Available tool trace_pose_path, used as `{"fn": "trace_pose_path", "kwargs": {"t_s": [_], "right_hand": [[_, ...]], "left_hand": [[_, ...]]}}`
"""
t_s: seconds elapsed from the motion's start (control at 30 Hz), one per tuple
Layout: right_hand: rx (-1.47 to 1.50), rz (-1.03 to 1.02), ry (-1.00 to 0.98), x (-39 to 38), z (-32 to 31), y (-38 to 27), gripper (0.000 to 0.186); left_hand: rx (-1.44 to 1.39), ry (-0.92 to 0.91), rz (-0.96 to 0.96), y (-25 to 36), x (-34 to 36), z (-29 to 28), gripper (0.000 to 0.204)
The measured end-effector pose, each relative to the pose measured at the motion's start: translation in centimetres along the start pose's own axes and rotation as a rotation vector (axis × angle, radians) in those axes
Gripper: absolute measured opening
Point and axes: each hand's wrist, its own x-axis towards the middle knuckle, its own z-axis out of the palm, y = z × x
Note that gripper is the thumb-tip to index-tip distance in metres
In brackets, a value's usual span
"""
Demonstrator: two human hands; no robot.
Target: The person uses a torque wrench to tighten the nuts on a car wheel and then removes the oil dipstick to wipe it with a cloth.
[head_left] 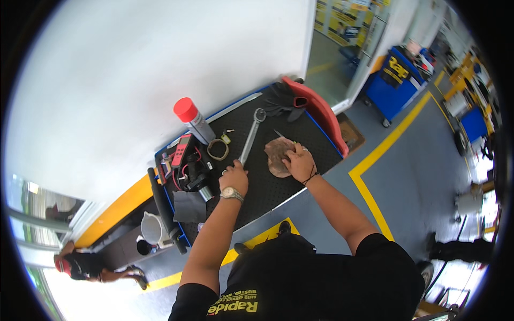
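My left hand (234,180) is wrapped round the grip end of a long silver ratchet-headed wrench (250,140), which lies on the black mat of a tool cart (257,195). The wrench's round head points away from me. To its right, my right hand (301,162) presses on a crumpled, stained rag (278,155), fingers bent into the cloth. Left of the wrench are a tan ring (218,150), a small key with a yellow-green tag (225,138) and a spray can with a red cap (193,120).
A red meter (182,151) and a grey cloth (189,207) occupy the cart's left side. Dark gloves (281,100) lie at its far right corner, beside a curved red piece (321,109). A white wall stands behind. One person (85,266) is at lower left; another's leg (463,250) shows right.
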Motion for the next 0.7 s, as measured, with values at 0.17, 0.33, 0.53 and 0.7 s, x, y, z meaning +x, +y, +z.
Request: {"fn": "trace_pose_path", "kwargs": {"t_s": [0.17, 0.33, 0.53, 0.7], "right_hand": [[0.531, 0.149, 0.049, 1.1, 0.0, 3.2, 0.016], [2.14, 0.291, -0.051, 1.5, -4.3, 1.9, 0.045], [2.358, 0.363, -0.394, 1.9, -6.1, -5.0, 0.054], [2.109, 0.288, -1.167, -6.0, -3.2, -18.5, 0.056]], "left_hand": [[0.146, 0.072, -0.021, 0.5, -1.8, 2.7, 0.063], [0.137, 0.117, -0.015, 0.8, -3.2, 1.8, 0.062], [0.039, 0.476, 0.08, 0.4, -9.4, 1.1, 0.06], [-1.178, 0.361, -0.15, -3.2, -24.8, 4.6, 0.042]]}}
